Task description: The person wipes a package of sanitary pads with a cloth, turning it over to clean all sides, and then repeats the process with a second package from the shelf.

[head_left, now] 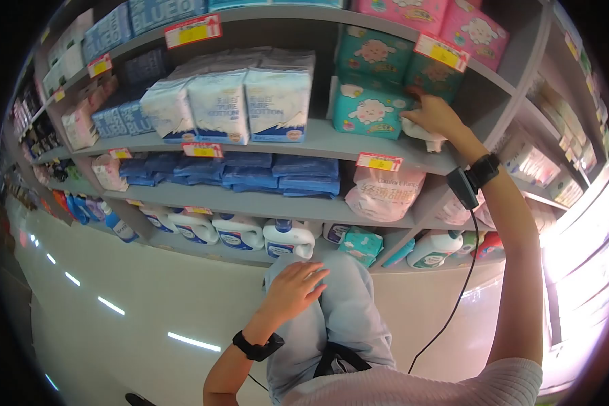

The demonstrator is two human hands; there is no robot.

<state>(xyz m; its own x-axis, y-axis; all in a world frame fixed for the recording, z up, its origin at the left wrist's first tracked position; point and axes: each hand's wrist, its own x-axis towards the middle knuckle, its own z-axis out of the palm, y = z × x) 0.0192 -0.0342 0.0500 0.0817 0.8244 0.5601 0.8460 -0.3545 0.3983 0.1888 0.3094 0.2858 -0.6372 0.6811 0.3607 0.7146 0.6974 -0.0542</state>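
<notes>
My right hand reaches onto the middle shelf with a crumpled white cloth bunched under its fingers. Its fingertips are at the right end of a teal pack printed with a white cartoon sheep; whether they touch the pack is hard to tell. Behind and above stand more teal packs. Over my knee in light blue trousers lies my left hand, fingers stretched and holding nothing. Both wrists wear black bands with a small device.
White cotton packs stand left on the same shelf. Blue packs and a pink-white bag fill the shelf below. White detergent bottles line the bottom. A black cable hangs from my right wrist. A shelf upright rises at right.
</notes>
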